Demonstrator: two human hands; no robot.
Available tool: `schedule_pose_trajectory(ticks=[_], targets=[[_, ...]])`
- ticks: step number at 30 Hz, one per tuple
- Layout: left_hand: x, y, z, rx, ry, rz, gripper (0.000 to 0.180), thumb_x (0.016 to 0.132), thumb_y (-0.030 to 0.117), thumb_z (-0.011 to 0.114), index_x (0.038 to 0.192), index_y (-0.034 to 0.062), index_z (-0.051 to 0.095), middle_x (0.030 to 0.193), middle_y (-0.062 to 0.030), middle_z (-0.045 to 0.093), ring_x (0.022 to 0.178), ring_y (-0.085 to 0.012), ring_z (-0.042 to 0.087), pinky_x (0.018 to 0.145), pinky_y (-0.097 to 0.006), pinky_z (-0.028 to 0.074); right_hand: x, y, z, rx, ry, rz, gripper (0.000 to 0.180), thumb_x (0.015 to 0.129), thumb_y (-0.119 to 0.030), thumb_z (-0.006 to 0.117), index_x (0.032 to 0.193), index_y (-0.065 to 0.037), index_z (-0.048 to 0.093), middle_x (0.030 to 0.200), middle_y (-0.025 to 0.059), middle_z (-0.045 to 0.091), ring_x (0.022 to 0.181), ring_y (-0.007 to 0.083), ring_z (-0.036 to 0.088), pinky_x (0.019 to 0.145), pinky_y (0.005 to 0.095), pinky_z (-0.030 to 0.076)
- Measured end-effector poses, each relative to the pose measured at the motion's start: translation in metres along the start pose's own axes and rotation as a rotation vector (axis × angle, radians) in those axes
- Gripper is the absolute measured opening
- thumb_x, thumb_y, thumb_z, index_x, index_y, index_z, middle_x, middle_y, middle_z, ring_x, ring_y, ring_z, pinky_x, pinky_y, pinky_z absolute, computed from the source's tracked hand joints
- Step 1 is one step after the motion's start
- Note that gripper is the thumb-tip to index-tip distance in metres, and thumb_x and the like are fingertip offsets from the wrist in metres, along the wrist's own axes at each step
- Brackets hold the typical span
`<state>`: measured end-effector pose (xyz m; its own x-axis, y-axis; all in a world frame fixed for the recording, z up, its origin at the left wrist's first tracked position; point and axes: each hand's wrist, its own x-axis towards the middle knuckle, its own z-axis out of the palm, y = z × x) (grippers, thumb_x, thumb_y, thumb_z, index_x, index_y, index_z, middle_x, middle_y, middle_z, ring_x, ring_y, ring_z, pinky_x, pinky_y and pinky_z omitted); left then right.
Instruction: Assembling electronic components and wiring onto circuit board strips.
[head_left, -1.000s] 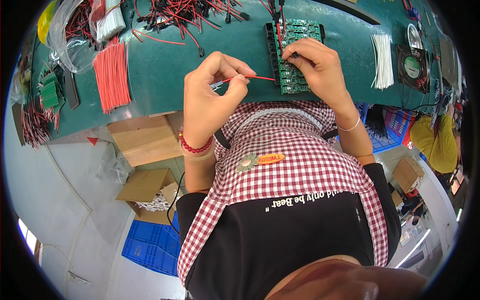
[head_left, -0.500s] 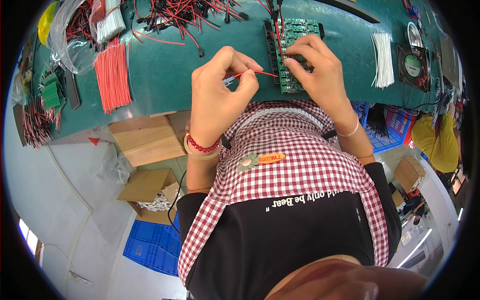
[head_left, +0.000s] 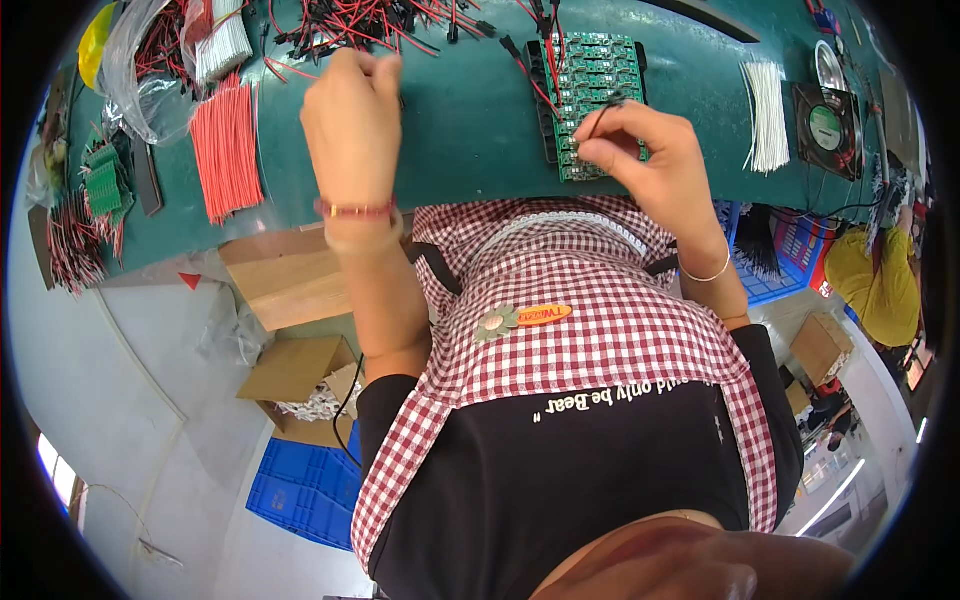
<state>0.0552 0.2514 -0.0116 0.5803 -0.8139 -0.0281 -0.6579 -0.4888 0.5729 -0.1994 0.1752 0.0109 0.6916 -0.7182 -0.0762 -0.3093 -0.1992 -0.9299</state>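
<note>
My left hand (head_left: 352,130) is at the near edge of a pile of red-and-black wire leads with black plugs (head_left: 350,22). Its back faces up, it is slightly blurred, and its curled fingertips are hidden. My right hand (head_left: 650,150) is over the near part of a panel of green circuit boards (head_left: 600,70). Thumb and forefinger pinch a thin black wire (head_left: 600,118), which bends up beside the fingers. One red lead (head_left: 535,82) with a black plug slants across the panel's left edge. The panel sits in a black holder (head_left: 549,130).
To the left are a bundle of red wires (head_left: 226,150), white wires (head_left: 222,50), a clear plastic bag (head_left: 140,80) and small green boards (head_left: 103,182). To the right are white wires (head_left: 766,118) and a black fan (head_left: 828,132). An opened carton (head_left: 290,375) stands below the table.
My left hand let go of the red wire and moved left and away to the lead pile. The right hand shifted slightly nearer and now pinches a black wire. A plugged lead now lies across the panel's edge.
</note>
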Motion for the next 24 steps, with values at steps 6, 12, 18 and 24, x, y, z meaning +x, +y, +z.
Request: schedule_pose_trajectory(ticks=[6,12,18,24], targets=[[0.000,-0.011,0.016,0.420,-0.041,-0.055,0.032,0.087,0.032,0.065,0.079,0.0019,0.065,0.075,-0.0173,0.068,0.073,-0.0396,0.066,0.065,-0.046,0.051,0.010,0.018,-0.002,0.080,0.031,0.033,0.009,0.079,-0.002,0.073,0.087,0.000,0.070,0.082,0.0033,0.067,0.071,0.0092,0.060,0.063,0.0227,0.047],[-0.039,-0.008,-0.013,0.229,-0.073,-0.022,0.015,0.087,0.015,0.063,0.085,0.0004,0.059,0.077,-0.0184,0.067,0.072,-0.0412,0.063,0.066,-0.045,0.050,0.014,0.030,0.004,0.030,0.037,-0.098,0.006,0.078,0.001,0.072,0.084,0.001,0.070,0.086,0.0043,0.066,0.076,0.0127,0.061,0.066,0.0245,0.048],[-0.064,0.005,-0.049,-0.280,-0.074,-0.044,0.015,0.085,-0.003,0.058,0.098,-0.0016,0.064,0.077,-0.0038,0.062,0.067,-0.0098,0.058,0.063,-0.024,0.047,0.015,0.023,0.002,-0.049,0.010,0.030,0.006,0.077,0.001,0.072,0.083,0.003,0.071,0.086,0.0032,0.068,0.069,0.0100,0.062,0.064,0.0240,0.049],[-0.064,0.009,-0.058,-1.008,-0.430,0.244,0.019,0.080,-0.008,0.064,0.098,-0.0059,0.068,0.088,-0.0087,0.061,0.075,-0.0147,0.059,0.068,-0.026,0.049,0.018,0.028,0.006,-0.065,0.041,-0.005,0.006,0.078,-0.001,0.072,0.083,0.003,0.071,0.086,0.0028,0.070,0.068,0.0102,0.064,0.062,0.0242,0.049]])
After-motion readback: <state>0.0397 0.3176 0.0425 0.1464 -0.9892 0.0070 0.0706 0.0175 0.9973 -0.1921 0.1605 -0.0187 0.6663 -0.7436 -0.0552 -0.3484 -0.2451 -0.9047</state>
